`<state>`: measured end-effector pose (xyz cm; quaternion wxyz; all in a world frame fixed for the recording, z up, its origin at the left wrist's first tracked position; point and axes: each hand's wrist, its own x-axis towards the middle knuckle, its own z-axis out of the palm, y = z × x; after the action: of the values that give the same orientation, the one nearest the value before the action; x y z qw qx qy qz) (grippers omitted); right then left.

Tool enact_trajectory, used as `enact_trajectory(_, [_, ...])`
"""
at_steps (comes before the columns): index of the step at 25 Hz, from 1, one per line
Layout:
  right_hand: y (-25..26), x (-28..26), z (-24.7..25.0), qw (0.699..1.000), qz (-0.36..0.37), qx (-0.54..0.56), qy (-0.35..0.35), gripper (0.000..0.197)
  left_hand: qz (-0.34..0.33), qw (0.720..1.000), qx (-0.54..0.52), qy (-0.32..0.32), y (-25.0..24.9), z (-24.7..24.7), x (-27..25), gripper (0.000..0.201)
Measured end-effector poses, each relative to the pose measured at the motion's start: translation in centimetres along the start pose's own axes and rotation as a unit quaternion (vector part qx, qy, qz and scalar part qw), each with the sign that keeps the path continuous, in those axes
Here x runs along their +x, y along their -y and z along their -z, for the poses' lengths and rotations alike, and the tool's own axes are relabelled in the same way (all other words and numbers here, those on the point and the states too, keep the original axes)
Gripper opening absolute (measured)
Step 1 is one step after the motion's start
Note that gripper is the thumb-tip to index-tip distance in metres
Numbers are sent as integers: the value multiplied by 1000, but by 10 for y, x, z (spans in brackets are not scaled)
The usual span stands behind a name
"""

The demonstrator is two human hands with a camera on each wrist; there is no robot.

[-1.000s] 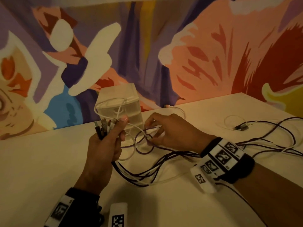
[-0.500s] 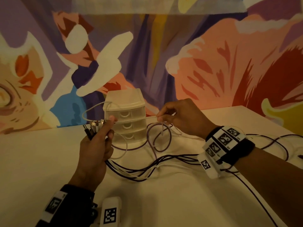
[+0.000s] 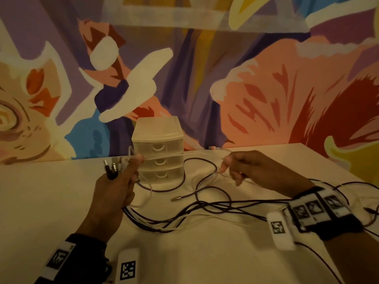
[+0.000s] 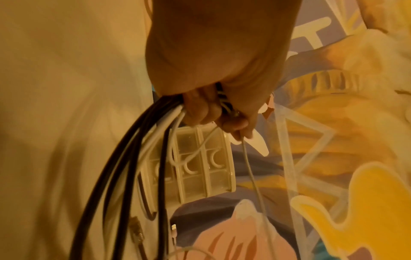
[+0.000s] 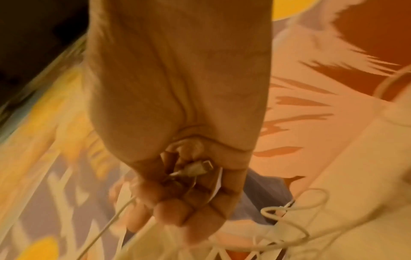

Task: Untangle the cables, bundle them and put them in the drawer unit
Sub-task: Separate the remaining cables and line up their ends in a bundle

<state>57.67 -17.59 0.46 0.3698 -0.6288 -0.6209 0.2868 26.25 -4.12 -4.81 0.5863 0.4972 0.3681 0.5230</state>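
My left hand [image 3: 121, 177] [image 4: 213, 109] grips a bunch of dark and white cables, their plug ends [image 3: 111, 166] sticking up above the fist. A thin white cable [image 3: 182, 156] runs taut from that hand to my right hand [image 3: 235, 167], which pinches it in front of the drawer unit. In the right wrist view a white connector [image 5: 195, 168] lies inside the curled right hand [image 5: 177, 193]. The translucent three-drawer unit [image 3: 159, 148] [image 4: 200, 167] stands by the wall, all drawers closed. Dark tangled cables [image 3: 205, 210] trail across the white table [image 3: 51, 201], one loose metal plug [image 3: 176, 199] among them.
A painted mural wall [image 3: 266, 89] rises right behind the drawer unit. More cable loops [image 3: 359, 187] lie at the table's right side, passing under my right wrist. A white tagged marker block [image 3: 127, 267] sits near my left forearm.
My right hand moved right and away from the left, drawing the white cable out straight. The purple loop it held dropped to the table. The view tilted up.
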Motion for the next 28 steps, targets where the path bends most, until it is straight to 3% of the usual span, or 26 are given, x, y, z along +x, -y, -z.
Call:
enact_trajectory(2, [-3, -22, 24, 994, -9, -37, -104, 30, -1, 997, 69, 47, -3, -2, -5, 74])
enact_trajectory(3, [-20, -32, 52, 975, -46, -95, -197, 27, -3, 994, 91, 57, -7, -3, -7, 79])
enact_trajectory(4, [-48, -42, 94, 934, -120, -205, -268, 24, -6, 993, 105, 55, -10, -5, -7, 75])
enact_trajectory(5, [-93, -47, 138, 872, -213, -314, -311, 30, -10, 992, 113, 49, -14, -7, -9, 61])
enact_trajectory(6, [-130, -53, 173, 818, -306, -383, -302, 51, -17, 991, 119, 49, -17, -10, -12, 55])
enact_trajectory(7, [-146, -52, 191, 796, -329, -408, -301, 74, -22, 991, 126, 48, -19, -13, -14, 54])
enact_trajectory(8, [-148, -49, 183, 792, -320, -417, -310, 79, -25, 991, 122, 47, -20, -16, -15, 55])
enact_trajectory(10, [-94, -37, 92, 828, -148, -443, -312, 50, -25, 992, 117, 36, -22, -22, -20, 57])
enact_trajectory(12, [-14, -32, -3, 879, 79, -412, -227, 48, -32, 994, 100, 42, -26, -25, -23, 54])
enact_trajectory(13, [-3, -27, -31, 911, 151, -355, -147, 53, -38, 995, 82, 50, -29, -24, -25, 51])
enact_trajectory(15, [7, -13, -69, 948, 132, -284, 62, 55, -54, 995, 52, 60, -34, -20, -28, 49])
enact_trajectory(17, [8, 1, -84, 949, 133, -259, 120, 35, -57, 997, 29, 48, -38, -13, -27, 51])
enact_trajectory(19, [17, 8, -79, 963, 147, -222, 49, 26, -56, 998, -8, 21, -44, -6, -23, 52])
enact_trajectory(22, [24, 6, -22, 974, 129, -155, -104, 20, -64, 995, -73, -11, -56, 6, -17, 52])
enact_trajectory(23, [31, -2, -2, 967, 97, -208, -111, 14, -63, 994, -92, -13, -59, 7, -16, 52])
enact_trajectory(24, [38, -9, 12, 950, 49, -298, -74, 15, -62, 992, -107, -13, -61, 8, -16, 53])
enact_trajectory(25, [44, -17, 16, 928, -17, -371, 3, 34, -62, 991, -117, -9, -62, 5, -18, 53])
enact_trajectory(26, [50, -21, 11, 909, -36, -409, 74, 61, -61, 991, -122, -2, -62, -1, -20, 53])
enact_trajectory(28, [71, -23, -22, 935, 29, -334, 119, 104, -57, 991, -123, 19, -63, -17, -27, 52])
